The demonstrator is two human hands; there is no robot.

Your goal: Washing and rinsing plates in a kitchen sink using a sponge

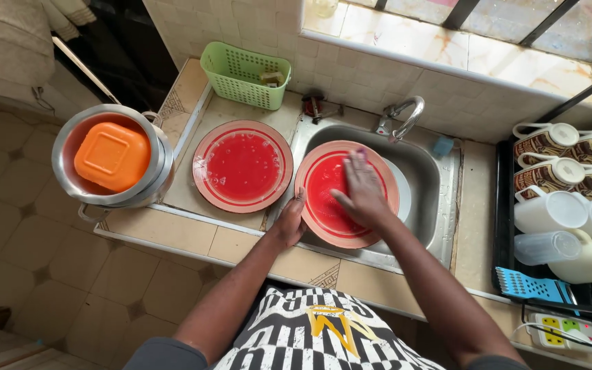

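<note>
A red plate with a pale rim (323, 205) is held over the steel sink (427, 179). My left hand (290, 220) grips its left edge. My right hand (362, 189) lies flat on the plate's face, fingers spread; whether it holds a sponge cannot be seen. A white plate (401, 192) shows behind the red one in the sink. A second red plate (242, 166), wet and soapy, lies on the tiled counter to the left of the sink.
A steel pot (142, 185) holding an orange lidded box (112, 155) stands at the counter's left end. A green basket (244, 74) sits at the back. The tap (405, 115) arches over the sink. A black rack (508, 219) at right holds mugs and white jugs.
</note>
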